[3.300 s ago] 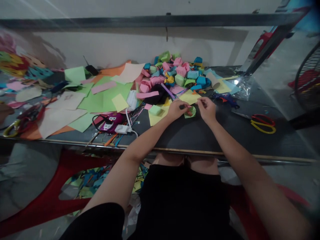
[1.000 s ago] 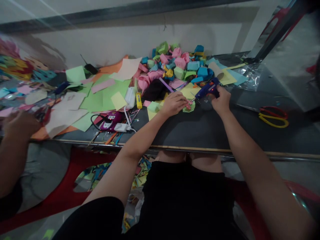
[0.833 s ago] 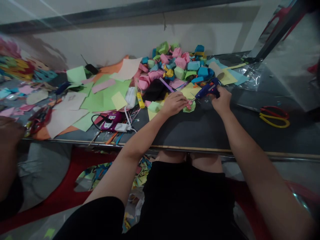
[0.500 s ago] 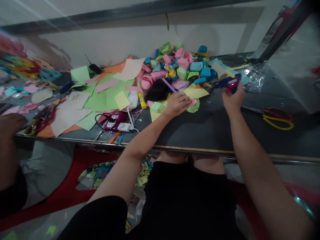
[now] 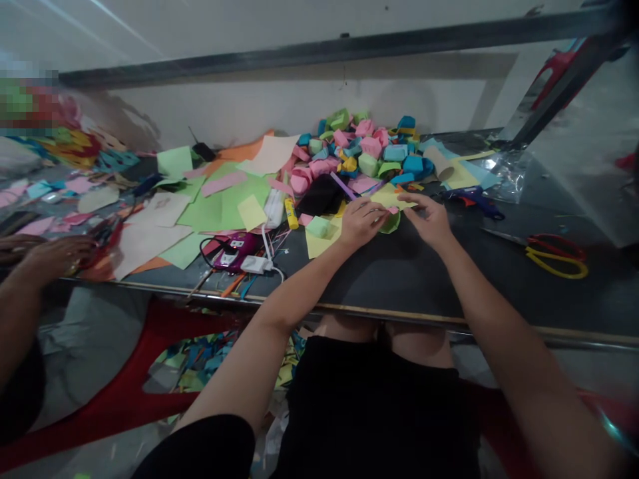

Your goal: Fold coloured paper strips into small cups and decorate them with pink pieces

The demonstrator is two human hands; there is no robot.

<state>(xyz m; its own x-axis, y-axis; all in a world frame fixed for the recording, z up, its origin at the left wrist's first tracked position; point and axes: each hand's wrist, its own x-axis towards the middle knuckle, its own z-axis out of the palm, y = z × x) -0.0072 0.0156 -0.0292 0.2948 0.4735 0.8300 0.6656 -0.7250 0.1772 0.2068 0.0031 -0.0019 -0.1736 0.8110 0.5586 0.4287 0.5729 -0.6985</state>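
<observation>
Between my two hands is a small paper piece (image 5: 391, 222), green below with a bit of pink on top. My left hand (image 5: 363, 221) pinches its left side. Fingers of my right hand (image 5: 427, 217) close on its right upper edge, partly hiding it. A yellow paper sheet (image 5: 387, 197) lies just behind the hands. The blue glue gun (image 5: 476, 199) rests on the table to the right of my right hand. Scissors with red and yellow handles (image 5: 556, 255) lie farther right.
A heap of folded coloured paper pieces (image 5: 369, 148) stands against the wall. Left of me are a purple power strip (image 5: 233, 251), a yellow glue stick (image 5: 291, 213) and green sheets (image 5: 219, 206). Another person's hand (image 5: 54, 256) is at the far left. The table edge (image 5: 399, 315) runs before my lap.
My right hand has let go of the glue gun, which now lies on the table, and has moved left to the paper piece. The other person's hand has come farther in.
</observation>
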